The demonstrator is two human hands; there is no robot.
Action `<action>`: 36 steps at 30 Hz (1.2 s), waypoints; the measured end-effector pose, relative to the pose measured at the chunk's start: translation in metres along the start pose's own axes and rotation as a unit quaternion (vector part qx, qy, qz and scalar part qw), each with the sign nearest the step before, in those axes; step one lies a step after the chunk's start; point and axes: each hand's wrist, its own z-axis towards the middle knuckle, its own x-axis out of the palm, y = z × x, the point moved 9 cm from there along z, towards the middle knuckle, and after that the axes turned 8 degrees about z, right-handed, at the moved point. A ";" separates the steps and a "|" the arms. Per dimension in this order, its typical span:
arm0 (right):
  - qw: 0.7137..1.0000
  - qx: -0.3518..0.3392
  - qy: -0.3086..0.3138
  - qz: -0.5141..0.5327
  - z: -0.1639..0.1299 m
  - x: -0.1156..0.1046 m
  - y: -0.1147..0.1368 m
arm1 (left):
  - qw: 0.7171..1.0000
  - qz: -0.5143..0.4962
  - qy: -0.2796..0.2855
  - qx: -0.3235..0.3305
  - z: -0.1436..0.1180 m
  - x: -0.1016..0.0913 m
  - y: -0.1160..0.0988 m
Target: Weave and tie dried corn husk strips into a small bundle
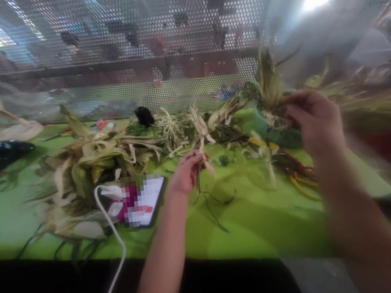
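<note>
A green table (253, 215) spreads before me, dried husks (88, 163) heaped far left beside a phone (145, 204). My right hand (314, 121) pinches a leafy bundle (268, 86) at far right; my left hand (186, 173) pinches a husk strip (201, 134) at centre.

Pixelated phone screen (139, 203), motion-blurred right hand (314, 121)

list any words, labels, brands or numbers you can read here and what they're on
None can be read.
The black smartphone with a white cable on the green table cover: its screen is blurred out.
The small orange and white item by the perforated metal screen: too blurred to tell.
</note>
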 end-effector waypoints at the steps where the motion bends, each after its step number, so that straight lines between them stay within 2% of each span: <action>1: 1.000 -0.010 -0.008 -0.019 0.000 -0.002 0.001 | 1.000 0.001 -0.001 -0.004 0.000 0.001 0.001; 7: 0.993 -0.036 -0.060 -0.097 -0.002 -0.016 0.006 | 1.000 0.001 0.006 -0.005 0.001 0.002 0.002; 9: 0.988 -0.044 -0.061 -0.135 -0.003 -0.017 0.010 | 1.000 0.004 0.010 0.000 0.001 0.002 0.003; 12: 0.960 -0.067 -0.017 -0.272 -0.008 -0.007 0.023 | 0.999 0.029 0.023 0.004 0.001 0.005 0.004; 15: 0.917 -0.094 0.060 -0.384 -0.020 0.020 0.034 | 0.997 0.066 0.030 0.004 -0.001 0.011 0.005; 17: 0.931 -0.069 0.137 -0.333 -0.033 0.047 0.029 | 0.996 0.085 0.028 0.003 -0.004 0.014 0.006; 19: 0.942 0.020 0.245 -0.227 -0.050 0.081 0.007 | 0.995 0.099 0.030 0.007 -0.006 0.018 0.007; 20: 0.938 0.077 0.289 -0.178 -0.060 0.098 -0.007 | 0.994 0.107 0.032 0.010 -0.007 0.019 0.007; 22: 0.921 0.179 0.330 -0.106 -0.077 0.121 -0.036 | 0.991 0.128 0.038 0.012 -0.008 0.021 0.007; 24: 0.911 0.239 0.333 -0.057 -0.088 0.136 -0.057 | 0.988 0.151 0.038 0.009 -0.009 0.020 0.008; 26: 0.916 0.252 0.312 -0.024 -0.091 0.142 -0.068 | 0.985 0.167 0.035 0.005 -0.009 0.020 0.009; 32: 0.948 0.209 0.242 0.000 -0.090 0.136 -0.062 | 0.990 0.135 0.024 -0.005 -0.006 0.022 0.014; 34: 0.946 0.225 0.235 0.002 -0.093 0.136 -0.063 | 0.993 0.116 0.017 -0.006 -0.005 0.022 0.016; 36: 0.931 0.265 0.252 0.020 -0.098 0.139 -0.068 | 0.994 0.105 0.009 -0.001 -0.004 0.021 0.016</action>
